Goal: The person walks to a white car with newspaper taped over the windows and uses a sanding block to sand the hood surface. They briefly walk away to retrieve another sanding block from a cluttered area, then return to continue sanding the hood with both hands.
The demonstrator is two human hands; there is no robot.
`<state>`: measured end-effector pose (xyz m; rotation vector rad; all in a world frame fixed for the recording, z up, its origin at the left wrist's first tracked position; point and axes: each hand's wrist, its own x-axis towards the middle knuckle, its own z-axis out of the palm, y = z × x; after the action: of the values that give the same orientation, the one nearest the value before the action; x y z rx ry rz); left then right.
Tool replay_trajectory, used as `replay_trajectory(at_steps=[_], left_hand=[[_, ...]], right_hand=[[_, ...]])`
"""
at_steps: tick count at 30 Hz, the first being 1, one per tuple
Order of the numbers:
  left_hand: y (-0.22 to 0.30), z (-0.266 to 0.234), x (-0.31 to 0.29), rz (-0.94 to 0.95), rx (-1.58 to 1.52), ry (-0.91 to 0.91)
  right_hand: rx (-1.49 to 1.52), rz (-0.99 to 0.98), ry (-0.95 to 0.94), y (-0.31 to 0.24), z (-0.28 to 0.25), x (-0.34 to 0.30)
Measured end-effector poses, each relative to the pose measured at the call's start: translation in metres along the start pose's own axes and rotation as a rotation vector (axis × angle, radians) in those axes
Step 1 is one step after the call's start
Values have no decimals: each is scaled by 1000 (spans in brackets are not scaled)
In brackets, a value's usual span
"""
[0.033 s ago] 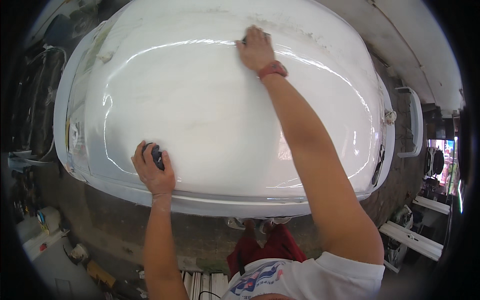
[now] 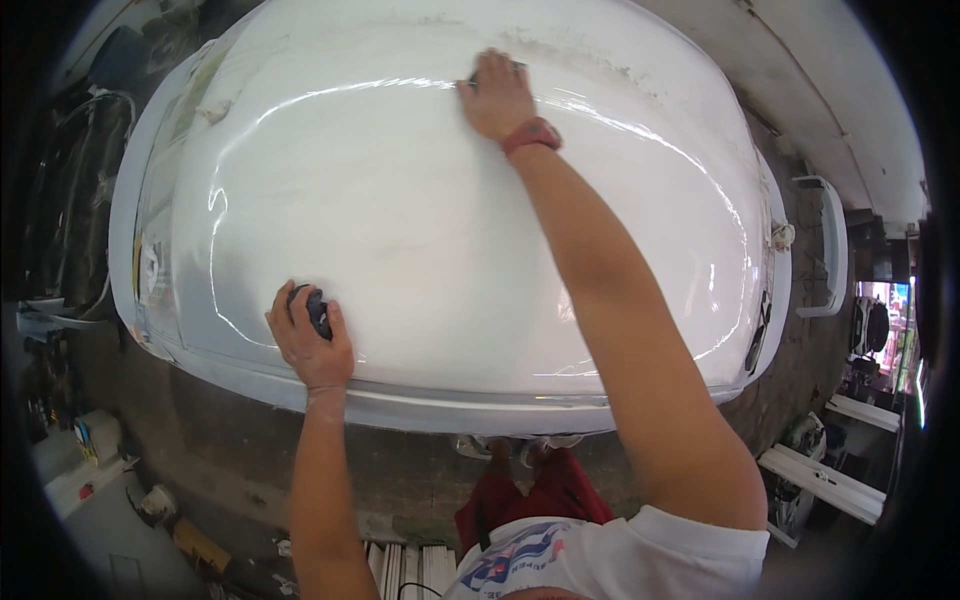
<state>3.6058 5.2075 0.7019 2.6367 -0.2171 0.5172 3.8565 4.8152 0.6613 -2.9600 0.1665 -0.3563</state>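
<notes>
A large, glossy white car panel (image 2: 400, 220) spreads below me, rounded at the corners, with greyish dust smears near its far edge. My left hand (image 2: 310, 338) rests on its near-left part, fingers curled around a dark, bunched cloth-like lump (image 2: 317, 313). Across the panel, my right arm reaches to the far side. There my right hand (image 2: 499, 97) lies flat on a dark pad (image 2: 518, 68), pressing it to the surface. Most of that pad is hidden under the palm and fingers, so its exact kind does not show. A red watch (image 2: 532, 137) sits on the right wrist.
Along the near side runs the panel's pale rim (image 2: 480, 411). A white bumper-like part (image 2: 830, 245) stands at the right, with long white strips (image 2: 825, 480) below it. Dark car parts (image 2: 75, 200) are at the far left. A small whitish lump (image 2: 212, 112) lies on the panel's left.
My right hand has slid a little to the left along the white panel with the dark pad under it. My left hand has hardly moved.
</notes>
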Motion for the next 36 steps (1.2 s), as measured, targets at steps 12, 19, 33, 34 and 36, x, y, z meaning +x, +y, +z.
replay_trajectory(at_steps=[12,19,33,34,36], left_hand=[[10,8,5,-34,-42,-17],[16,14,2,-41,-17,-55],[18,8,0,-94,-23,-59],[17,7,-1,-97,-13,-55],[15,11,-1,-74,0,-49]], right_hand=[[118,-524,-174,-169,6,-8],[188,-195,70,58,-11,13],[-112,543,-39,449,-87,-124],[-144,605,-68,445,-88,-121],[-365,521,-226,438,-87,-102]])
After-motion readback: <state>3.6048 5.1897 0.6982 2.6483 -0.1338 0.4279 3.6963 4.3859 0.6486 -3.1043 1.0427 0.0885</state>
